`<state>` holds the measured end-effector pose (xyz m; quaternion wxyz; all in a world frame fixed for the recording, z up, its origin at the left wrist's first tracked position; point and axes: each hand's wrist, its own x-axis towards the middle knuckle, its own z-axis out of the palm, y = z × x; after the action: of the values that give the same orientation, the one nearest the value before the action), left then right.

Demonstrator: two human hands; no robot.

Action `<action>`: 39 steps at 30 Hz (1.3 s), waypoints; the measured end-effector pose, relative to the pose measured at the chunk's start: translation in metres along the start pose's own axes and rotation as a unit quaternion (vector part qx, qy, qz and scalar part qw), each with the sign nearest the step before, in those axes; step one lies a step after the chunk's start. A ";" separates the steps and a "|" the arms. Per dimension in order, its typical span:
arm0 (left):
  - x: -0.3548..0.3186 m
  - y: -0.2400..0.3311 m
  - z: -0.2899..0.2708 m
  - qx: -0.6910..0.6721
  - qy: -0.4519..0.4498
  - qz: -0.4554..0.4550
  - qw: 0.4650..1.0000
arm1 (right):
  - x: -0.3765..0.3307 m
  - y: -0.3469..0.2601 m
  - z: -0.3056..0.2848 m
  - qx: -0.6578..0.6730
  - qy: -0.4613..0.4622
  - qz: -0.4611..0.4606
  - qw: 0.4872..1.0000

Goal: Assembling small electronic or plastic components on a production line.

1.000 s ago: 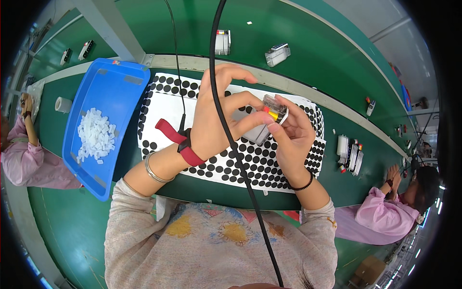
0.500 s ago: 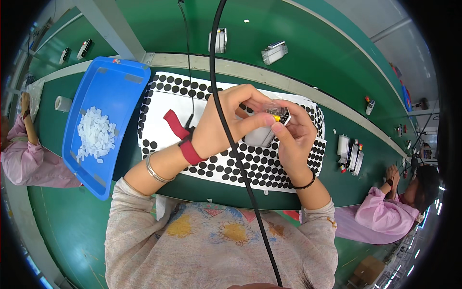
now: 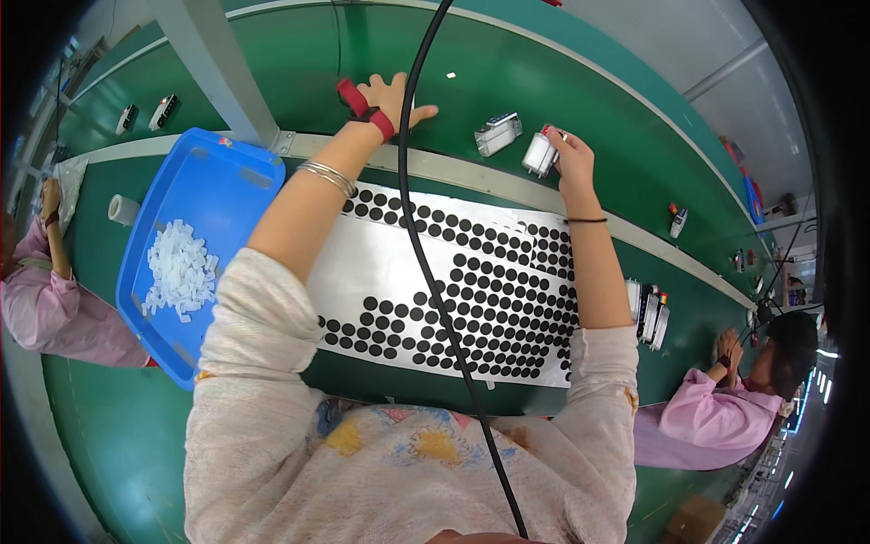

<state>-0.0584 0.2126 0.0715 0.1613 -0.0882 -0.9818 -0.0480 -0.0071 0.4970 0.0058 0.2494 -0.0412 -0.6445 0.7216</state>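
Observation:
Over the green belt beyond the bench, my left hand [image 3: 388,98] reaches out with its fingers spread and thumb stretched to the right. What lies beneath its palm is hidden. A red wrist strap [image 3: 367,111] is on that wrist. My right hand [image 3: 573,161] pinches a small clear-and-white plastic case [image 3: 541,152] with a red part at its top, at the belt's near side. Just left of it, another clear plastic case [image 3: 498,134] lies on the belt. Between my forearms are white sheets [image 3: 362,272] with rows of black round stickers.
A blue tray [image 3: 249,172] with a heap of small white pieces [image 3: 181,267] stands at left, beside a white roll [image 3: 123,209]. Several cases [image 3: 651,315] stand right of my right arm. A black cable [image 3: 421,222] hangs across the view. People in pink sit at both sides.
Both hands have parted and moved from above the sheets out to the belt. The case they held together is gone from there; my right hand now holds a case at the belt.

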 end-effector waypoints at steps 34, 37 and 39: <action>-0.032 -0.008 -0.039 -0.163 0.233 0.235 0.929 | -0.096 -0.101 0.052 0.171 -0.319 0.059 0.930; -0.107 0.020 -0.097 -0.389 0.076 0.323 0.859 | -0.140 -0.105 0.043 0.237 -0.361 0.086 0.898; -0.146 0.029 -0.113 -0.387 0.035 0.364 0.847 | -0.164 -0.104 0.040 0.241 -0.368 0.119 0.890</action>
<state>0.1182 0.2045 0.1324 0.1545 -0.4925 -0.7748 -0.3651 0.1525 0.3973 0.0679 -0.0916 0.2123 -0.4868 0.8424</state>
